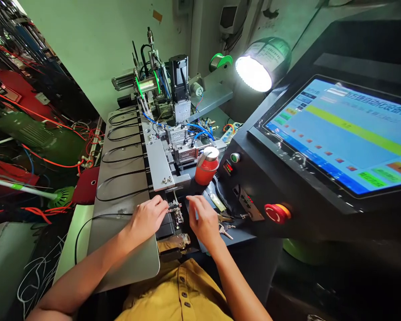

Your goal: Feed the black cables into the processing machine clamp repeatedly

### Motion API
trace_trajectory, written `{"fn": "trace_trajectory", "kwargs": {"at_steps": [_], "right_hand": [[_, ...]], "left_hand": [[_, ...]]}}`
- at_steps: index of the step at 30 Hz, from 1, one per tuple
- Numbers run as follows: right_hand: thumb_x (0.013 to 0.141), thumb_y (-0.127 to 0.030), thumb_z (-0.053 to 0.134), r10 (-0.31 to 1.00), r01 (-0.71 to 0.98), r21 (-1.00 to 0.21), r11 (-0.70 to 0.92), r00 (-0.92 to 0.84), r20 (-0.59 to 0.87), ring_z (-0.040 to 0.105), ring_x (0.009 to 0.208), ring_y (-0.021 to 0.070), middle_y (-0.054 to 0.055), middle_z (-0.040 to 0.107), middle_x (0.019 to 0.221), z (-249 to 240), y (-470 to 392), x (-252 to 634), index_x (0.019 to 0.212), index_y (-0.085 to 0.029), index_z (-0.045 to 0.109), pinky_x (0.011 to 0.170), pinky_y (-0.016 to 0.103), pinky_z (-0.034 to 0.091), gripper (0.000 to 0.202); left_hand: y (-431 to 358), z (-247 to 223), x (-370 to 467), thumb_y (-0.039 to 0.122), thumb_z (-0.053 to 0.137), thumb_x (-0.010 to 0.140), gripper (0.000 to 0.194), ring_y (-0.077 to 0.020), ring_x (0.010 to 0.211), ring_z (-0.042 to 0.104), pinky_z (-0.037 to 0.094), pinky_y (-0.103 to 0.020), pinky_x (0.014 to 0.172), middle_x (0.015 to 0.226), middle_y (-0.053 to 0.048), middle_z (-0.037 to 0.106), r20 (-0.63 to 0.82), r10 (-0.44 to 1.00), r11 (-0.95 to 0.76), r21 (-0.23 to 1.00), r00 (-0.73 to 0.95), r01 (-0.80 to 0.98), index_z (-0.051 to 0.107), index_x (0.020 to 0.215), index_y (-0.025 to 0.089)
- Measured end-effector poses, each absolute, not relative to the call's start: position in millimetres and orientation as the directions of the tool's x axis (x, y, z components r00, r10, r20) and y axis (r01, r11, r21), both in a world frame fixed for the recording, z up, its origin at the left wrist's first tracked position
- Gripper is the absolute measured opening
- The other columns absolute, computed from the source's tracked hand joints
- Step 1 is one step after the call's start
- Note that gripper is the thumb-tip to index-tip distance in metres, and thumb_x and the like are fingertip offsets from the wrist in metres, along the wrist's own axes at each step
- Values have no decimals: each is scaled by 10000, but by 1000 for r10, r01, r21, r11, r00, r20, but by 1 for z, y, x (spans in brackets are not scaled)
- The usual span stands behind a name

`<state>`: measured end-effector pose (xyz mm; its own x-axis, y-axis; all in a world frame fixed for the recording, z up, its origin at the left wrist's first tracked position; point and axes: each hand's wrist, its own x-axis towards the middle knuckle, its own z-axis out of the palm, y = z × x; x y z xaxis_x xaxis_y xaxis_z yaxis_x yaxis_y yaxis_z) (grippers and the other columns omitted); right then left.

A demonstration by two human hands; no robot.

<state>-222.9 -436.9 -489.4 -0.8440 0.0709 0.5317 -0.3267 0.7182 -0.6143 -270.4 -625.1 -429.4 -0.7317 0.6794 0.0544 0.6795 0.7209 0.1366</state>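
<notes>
My left hand is closed, thumb and fingers pinching the end of a black cable at a small metal fixture. The cable's loop trails left over the grey metal plate. Just right of the fixture hovers my right hand, its fingers bent, thumb and fingertips apart, and nothing visible between them. Several more looped black cables lie in a row across the plate, their ends along a dark rail beside the long metal cover.
A red bottle with a pale lid stands behind my right hand, and keys lie beside it. To the right is a control panel with a touchscreen and a red stop button. A lit lamp hangs above; pneumatic cylinders stand behind.
</notes>
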Motion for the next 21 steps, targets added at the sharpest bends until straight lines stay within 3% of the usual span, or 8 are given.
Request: {"fn": "trace_trajectory", "kwargs": {"at_steps": [3,6,13,18,20,21], "right_hand": [[936,-127,411,233,-273,-648,711,-778,583,581,750,182,84,610,878,-483,-428,-214,1073,-172,560,700,311,472,208],[929,-130,447,301,-263,-691,674,-756,581,568,659,152,50,611,818,-473,-423,-200,1036,-197,572,652,289,467,178],[911,-103,469,252,-351,-733,583,-779,574,579,608,131,28,611,771,-459,-422,-175,1058,-222,567,579,238,475,213],[908,-129,475,211,-421,-692,587,-745,632,625,601,140,39,649,763,-460,-412,-171,1077,-236,571,558,216,512,222],[903,-144,490,229,-412,-699,585,-743,629,636,589,149,50,670,778,-463,-410,-172,1078,-236,581,545,220,520,218],[899,-150,496,234,-410,-702,582,-743,627,641,586,153,52,676,779,-464,-411,-173,1074,-236,585,539,222,523,215]], "left_hand": [[-627,-431,-272,224,445,957,204,-140,718,629,498,-242,659,866,-25,609,81,685,711,141,-724,689,638,902,186],[-627,-436,-271,225,446,954,200,-130,688,619,488,-231,647,849,-21,608,105,687,704,149,-719,695,626,878,185],[-637,-407,-277,252,469,942,158,-157,701,637,468,-239,651,829,-6,662,-7,606,772,244,-795,586,613,903,199],[-749,-370,-301,346,421,940,344,-155,680,630,484,-220,659,696,24,664,-142,532,823,318,-834,471,643,705,225],[-814,-368,-308,454,485,886,313,-188,789,672,523,-248,743,800,26,718,-72,439,861,319,-896,396,697,753,266],[-843,-369,-309,541,530,824,320,-213,814,686,542,-268,739,820,27,734,36,356,885,307,-934,349,712,759,285]]}}
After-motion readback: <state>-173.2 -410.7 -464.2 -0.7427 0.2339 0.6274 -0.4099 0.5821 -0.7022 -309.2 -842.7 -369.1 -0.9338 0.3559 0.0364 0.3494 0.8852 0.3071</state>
